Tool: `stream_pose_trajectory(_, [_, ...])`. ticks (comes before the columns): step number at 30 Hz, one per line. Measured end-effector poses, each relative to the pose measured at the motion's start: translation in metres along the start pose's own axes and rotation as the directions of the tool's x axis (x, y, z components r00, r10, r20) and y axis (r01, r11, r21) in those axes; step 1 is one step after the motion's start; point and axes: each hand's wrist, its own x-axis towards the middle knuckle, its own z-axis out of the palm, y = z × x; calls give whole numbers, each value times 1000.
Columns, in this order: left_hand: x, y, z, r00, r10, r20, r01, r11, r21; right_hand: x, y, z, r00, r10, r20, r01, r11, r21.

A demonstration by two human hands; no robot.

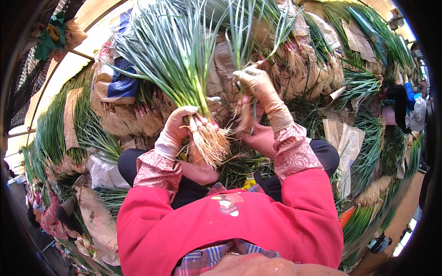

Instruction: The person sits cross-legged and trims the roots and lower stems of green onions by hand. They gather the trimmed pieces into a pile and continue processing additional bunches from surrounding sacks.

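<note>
My left hand [178,124], in a pale glove, is closed around the lower stems of a large bunch of green onions [186,65]. Its reddish-white bulbs and long pale roots [209,139] point down towards me, and its leaves fan out away from me. My right hand [257,81], gloved as well, holds a few green onion plants [240,38] near their base between thumb and fingers, just right of the bunch. Some roots and stems by the right hand are blurred.
Rooted onion bundles [300,65] are piled ahead. A blue-and-white woven sack [121,79] covers some at the left, and more bundles [367,148] lie at the right. Loose leaves [241,169] lie between my legs. A person in pink [53,220] is at the far left, another person [399,103] at the right.
</note>
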Motion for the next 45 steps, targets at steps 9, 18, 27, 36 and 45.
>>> stream_pose_trajectory(9, [-10, 0, 35, 992, 20, -128, -7, 995, 103, 27, 85, 92, 960, 258, 107, -275, 937, 214])
stream_pose_trajectory(18, [-14, 5, 10, 990, 55, 128, -54, 998, -16, -10, 58, 82, 885, 254, 390, -465, 442, 767])
stream_pose_trajectory(27, [-28, -4, 57, 976, 211, 48, -203, 970, -132, -39, 77, 56, 939, 173, 297, -339, 620, 708])
stream_pose_trajectory(36, [-14, 14, 62, 975, 177, 131, -176, 984, -22, 77, 48, -124, 914, 89, -395, -336, 712, -616])
stream_pose_trajectory(45, [4, 13, 24, 997, -43, -71, 60, 965, 256, 5, 41, 28, 939, 40, 341, 186, 774, -604])
